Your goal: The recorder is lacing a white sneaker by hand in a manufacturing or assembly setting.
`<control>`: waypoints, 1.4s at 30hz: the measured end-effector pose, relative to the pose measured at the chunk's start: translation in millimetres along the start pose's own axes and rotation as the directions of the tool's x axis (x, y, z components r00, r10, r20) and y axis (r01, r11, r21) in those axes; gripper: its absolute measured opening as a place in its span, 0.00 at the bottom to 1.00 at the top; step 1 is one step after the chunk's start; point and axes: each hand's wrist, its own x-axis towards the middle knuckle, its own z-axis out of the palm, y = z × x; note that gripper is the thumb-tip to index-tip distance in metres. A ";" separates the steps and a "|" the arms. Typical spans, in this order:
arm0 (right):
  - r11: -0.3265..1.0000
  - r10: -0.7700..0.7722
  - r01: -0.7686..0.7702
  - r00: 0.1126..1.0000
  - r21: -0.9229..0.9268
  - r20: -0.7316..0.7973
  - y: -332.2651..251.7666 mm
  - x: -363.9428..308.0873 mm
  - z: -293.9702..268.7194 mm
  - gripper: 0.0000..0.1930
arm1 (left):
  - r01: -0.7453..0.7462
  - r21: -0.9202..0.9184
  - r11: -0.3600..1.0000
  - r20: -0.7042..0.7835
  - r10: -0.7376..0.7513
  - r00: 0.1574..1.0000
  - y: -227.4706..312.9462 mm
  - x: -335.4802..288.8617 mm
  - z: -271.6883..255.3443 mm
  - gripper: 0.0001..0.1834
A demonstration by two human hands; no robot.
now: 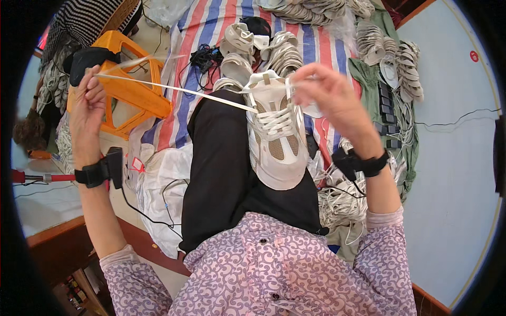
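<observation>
A white and beige sneaker (279, 152) rests on my black-trousered lap, its toe pointing toward me. White laces cross its tongue in several rows. My left hand (89, 100), raised at the far left, is closed in a pinch on a shoelace (179, 89). That lace runs taut from the fingers to the upper eyelets, and its loose end blurs beyond the hand. Beside the sneaker's ankle opening, my right hand (334, 100) is slightly blurred, with thumb and fingers apart. Nothing shows clearly between them.
An orange plastic stool (134, 97) stands at the left. Ahead lies a striped sheet (205, 23) with stacked shoe parts (284, 52) and a tangle of black cables (205, 58). Bundled white laces (342, 205) lie right of my lap. Wired black straps (369, 164) circle both wrists.
</observation>
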 end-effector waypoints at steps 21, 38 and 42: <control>0.898 0.087 0.308 0.575 0.314 -0.813 -30.9 -212.9 -416.4 0.16 | -0.277 0.303 0.912 -0.242 0.354 0.903 197.8 -36.8 -177.2 0.21; 0.894 -0.105 0.023 0.981 -0.448 -0.160 23.2 -39.1 -32.0 0.05 | -0.102 0.498 0.861 -0.098 0.173 0.980 97.6 -64.7 -135.6 0.19; 0.795 -0.233 0.114 0.964 -0.596 -0.126 48.3 -21.1 3.5 0.06 | 0.010 0.420 0.907 -0.354 0.154 0.922 -9.7 -92.7 -17.1 0.17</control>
